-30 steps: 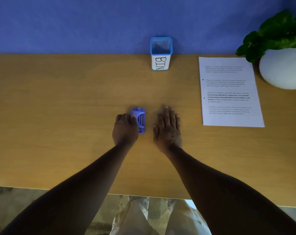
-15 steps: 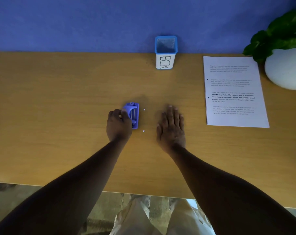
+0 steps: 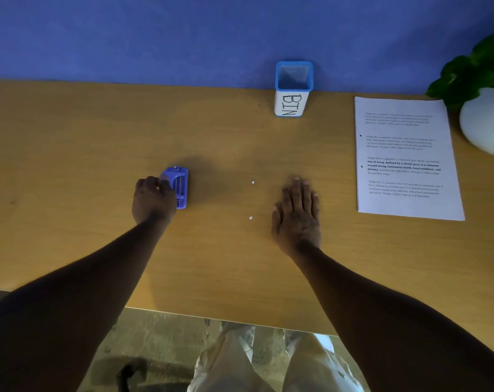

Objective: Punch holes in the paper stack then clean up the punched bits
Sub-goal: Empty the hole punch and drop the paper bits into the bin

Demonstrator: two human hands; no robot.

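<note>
On the left of the worktop (image 3: 70,154), the left hand (image 3: 152,200) curls its fingers around the purple hole punch (image 3: 178,186). The right hand (image 3: 296,213) lies flat with straight fingers, holding nothing. Between the hands sit two tiny white paper bits (image 3: 252,182). The paper stack (image 3: 407,159) lies at the right, and the blue bin (image 3: 293,89) stands far back by the wall.

A small blue hole punch (image 3: 177,185) sits left of the desk's middle. Two white punched bits (image 3: 252,182) lie apart near the centre. The printed paper stack (image 3: 407,159) lies flat by the right edge, two holes along its left margin.
</note>
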